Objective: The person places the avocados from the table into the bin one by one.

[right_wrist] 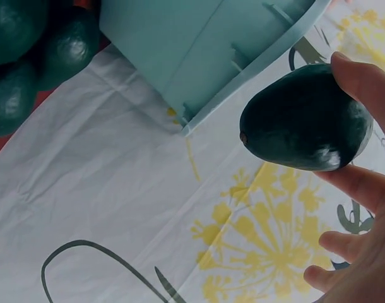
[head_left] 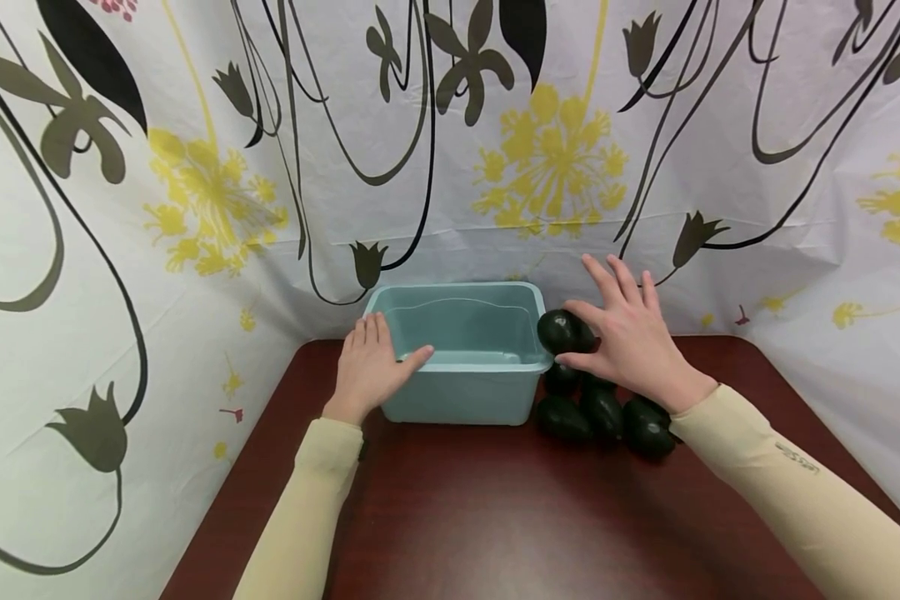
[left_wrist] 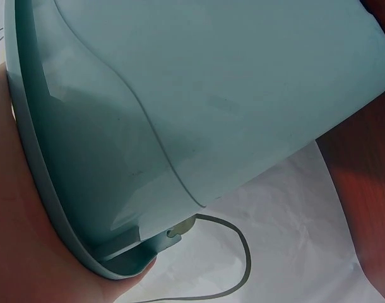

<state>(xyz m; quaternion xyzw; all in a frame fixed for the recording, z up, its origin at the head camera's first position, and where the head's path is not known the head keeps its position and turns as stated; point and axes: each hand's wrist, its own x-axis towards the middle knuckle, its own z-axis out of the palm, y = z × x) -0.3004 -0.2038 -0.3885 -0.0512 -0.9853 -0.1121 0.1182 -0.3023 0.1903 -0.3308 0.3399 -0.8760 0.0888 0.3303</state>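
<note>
From the head cam, a pale blue bin point(head_left: 461, 398) is sitting toward the back of a dark reddish-brown table point(head_left: 510, 517), and the left hand point(head_left: 371, 371) is resting on its left front corner, fingers lying pretty straight and the thumb sticking out along the front rim. The right hand point(head_left: 630, 342) is pinching a dark green avocado point(head_left: 557, 332) between thumb and index finger, the other fingers spreading loose, and that fruit is hovering just beside the bin's right rim, over a bunch of more avocados point(head_left: 562, 419) that are lying against or near that side. As for writing, the right sleeve point(head_left: 765, 454) is carrying a little dark mark point(head_left: 797, 457), but it's too small to read. A flowery sheet point(head_left: 390, 192) is hanging behind everything. The left wrist cam is mostly showing the bin's wall, with that hand touching the rim and the fingertips partly hiding. The right wrist cam is giving the clearest look: the held avocado is tilting, its stem nub facing away from the palm, while some others are crowding the top left corner.
</note>
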